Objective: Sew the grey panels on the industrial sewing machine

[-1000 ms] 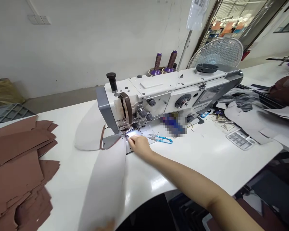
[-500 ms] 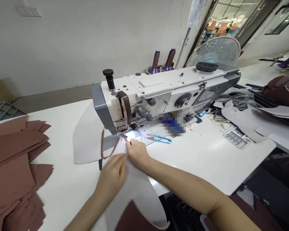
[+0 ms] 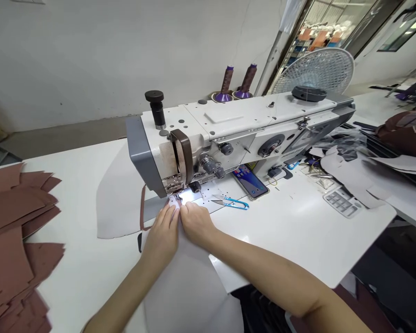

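A white sewing machine (image 3: 229, 125) stands before me, its lamp shining on the needle area. Under my hands a brown leather-like piece (image 3: 190, 282) lies pale side up, its far end at the presser foot (image 3: 176, 196). My left hand (image 3: 163, 233) rests on it with fingers stretched flat towards the foot. Beside it, my right hand (image 3: 196, 223) has its fingers curled closed at the piece's edge; the fingertips are partly hidden. Another pale piece with a brown edge strip (image 3: 119, 203) lies left of the needle. Blue-handled thread snips (image 3: 234, 203) lie right of my right hand.
Brown cut pieces (image 3: 10, 231) are stacked at the left. A phone (image 3: 251, 181) lies beneath the machine arm. Two brown thread cones (image 3: 227, 83) stand behind it, near a fan (image 3: 319, 69). Pale scraps (image 3: 346, 171) and a compartmented plastic tray (image 3: 342, 202) lie to the right.
My left hand has moved forward and settled flat near the presser foot. The brown corner of the piece in the foreground is out of sight. The view has shifted slightly.
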A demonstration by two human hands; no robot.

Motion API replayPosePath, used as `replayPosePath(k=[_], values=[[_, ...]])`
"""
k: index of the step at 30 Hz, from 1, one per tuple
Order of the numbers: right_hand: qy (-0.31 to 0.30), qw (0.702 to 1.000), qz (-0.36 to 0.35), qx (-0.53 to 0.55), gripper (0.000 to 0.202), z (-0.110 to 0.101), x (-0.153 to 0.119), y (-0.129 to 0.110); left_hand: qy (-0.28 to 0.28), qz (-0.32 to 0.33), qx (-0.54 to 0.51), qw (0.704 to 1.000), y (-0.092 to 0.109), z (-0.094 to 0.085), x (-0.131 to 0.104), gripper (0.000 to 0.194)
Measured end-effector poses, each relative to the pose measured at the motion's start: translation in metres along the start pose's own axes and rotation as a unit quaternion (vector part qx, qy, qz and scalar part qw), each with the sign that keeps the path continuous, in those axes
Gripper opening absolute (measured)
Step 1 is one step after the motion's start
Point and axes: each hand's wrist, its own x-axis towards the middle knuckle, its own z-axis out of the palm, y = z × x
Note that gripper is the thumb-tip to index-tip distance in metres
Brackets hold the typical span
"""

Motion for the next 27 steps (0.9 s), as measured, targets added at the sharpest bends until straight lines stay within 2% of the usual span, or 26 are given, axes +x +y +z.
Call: replayPosePath(k=[10, 18, 27], values=[[-0.018, 1.000, 0.001, -0.007, 0.020, -0.001, 0.001, -0.002, -0.013, -0.004, 0.037, 0.999, -0.012, 0.005, 0.005, 0.044], [-0.038, 0.999, 0.003, -0.017, 0.020, -0.001, -0.003, -0.006, -0.007, -0.027, 0.025, 0.999, -0.023, 0.009, 0.013, 0.044], [-0.040, 0.999, 0.007, -0.008, 0.023, -0.002, 0.001, -0.007, -0.006, -0.018, 0.017, 1.000, -0.010, 0.002, 0.012, 0.040]])
